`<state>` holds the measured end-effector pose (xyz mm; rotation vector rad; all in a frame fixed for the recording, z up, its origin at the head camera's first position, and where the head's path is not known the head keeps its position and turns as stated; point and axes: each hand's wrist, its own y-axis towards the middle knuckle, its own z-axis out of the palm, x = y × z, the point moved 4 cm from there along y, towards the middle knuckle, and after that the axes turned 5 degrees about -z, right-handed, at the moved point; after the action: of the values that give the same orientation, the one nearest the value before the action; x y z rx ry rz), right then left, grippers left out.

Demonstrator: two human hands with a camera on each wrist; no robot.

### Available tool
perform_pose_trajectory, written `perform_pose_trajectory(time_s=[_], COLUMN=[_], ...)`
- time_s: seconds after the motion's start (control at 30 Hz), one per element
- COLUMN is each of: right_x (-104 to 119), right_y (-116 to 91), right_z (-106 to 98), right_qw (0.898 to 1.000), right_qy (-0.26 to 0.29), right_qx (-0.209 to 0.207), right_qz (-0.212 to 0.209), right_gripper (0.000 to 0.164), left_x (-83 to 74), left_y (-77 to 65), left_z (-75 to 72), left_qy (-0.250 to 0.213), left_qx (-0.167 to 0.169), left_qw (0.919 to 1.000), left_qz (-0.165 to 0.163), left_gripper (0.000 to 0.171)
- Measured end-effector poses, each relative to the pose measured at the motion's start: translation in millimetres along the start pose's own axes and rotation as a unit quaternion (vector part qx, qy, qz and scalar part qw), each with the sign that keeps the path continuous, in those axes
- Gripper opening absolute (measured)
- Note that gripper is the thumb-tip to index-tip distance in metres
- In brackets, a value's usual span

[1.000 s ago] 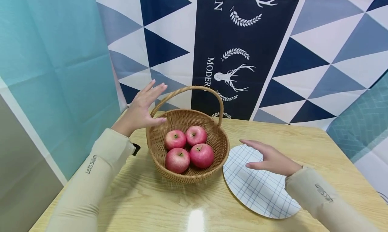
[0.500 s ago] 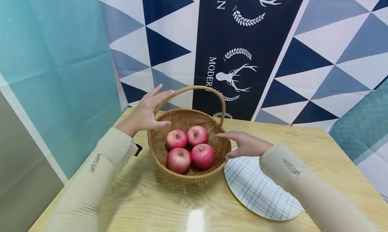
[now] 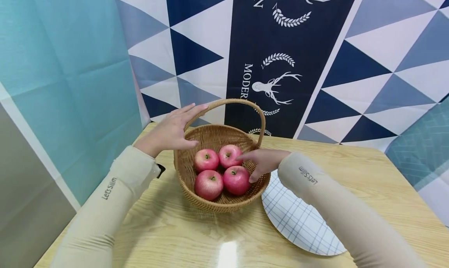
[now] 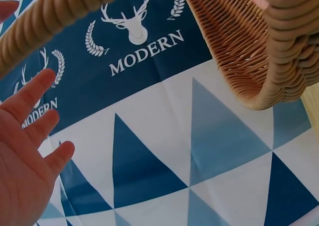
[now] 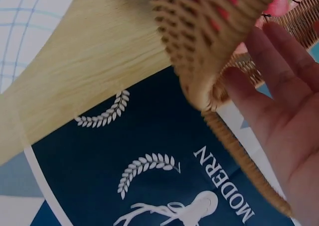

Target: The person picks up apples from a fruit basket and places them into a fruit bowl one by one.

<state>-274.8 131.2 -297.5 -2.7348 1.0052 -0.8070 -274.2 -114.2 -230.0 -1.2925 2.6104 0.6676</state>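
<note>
A brown wicker basket with a tall arched handle stands on the table and holds several red apples. My left hand is spread beside the handle's left side, fingers extended, its thumb over the basket's left part. In the left wrist view, the fingers lie apart below the handle. Over the basket's right rim reaches my right hand, fingertips at the back right apple and thumb beside the front right apple. Its fingers look loosely extended in the right wrist view.
To the right of the basket, partly under the right sleeve, lies a flat round white mat with blue grid lines. The wooden table ends at a patterned cloth wall behind the basket. A teal sheet hangs at the left.
My right hand has moved left from above the round mat into the basket, up to the apples. My left hand has shifted slightly right, closer to the handle.
</note>
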Motion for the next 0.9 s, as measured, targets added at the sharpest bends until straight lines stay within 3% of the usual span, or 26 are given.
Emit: perform_pose_trajectory(time_s=[0.17, 0.4, 0.6, 0.9], right_x=[-1, -3, 2, 6], right_y=[8, 13, 20, 28], right_z=[0, -1, 2, 4], right_qw=[0.999, 0.997, 0.994, 0.987], right_qy=[0.014, 0.013, 0.014, -0.011], right_qx=[0.034, 0.039, 0.043, 0.076], right_qz=[0.026, 0.065, 0.102, 0.138], right_gripper=[0.071, 0.073, 0.073, 0.072], left_x=[-11.5, -18.0, -22.5, -24.0], left_y=[1.9, 1.2, -2.0, -6.1], left_z=[0.4, 1.5, 7.4, 3.9], left_qy=[0.015, 0.021, 0.014, 0.022], left_qx=[0.003, -0.008, 0.007, 0.010], left_qw=[0.9996, 0.9988, 0.9994, 0.9996], left_qz=[0.023, 0.044, 0.032, 0.012], left_gripper=[0.086, 0.083, 0.086, 0.086])
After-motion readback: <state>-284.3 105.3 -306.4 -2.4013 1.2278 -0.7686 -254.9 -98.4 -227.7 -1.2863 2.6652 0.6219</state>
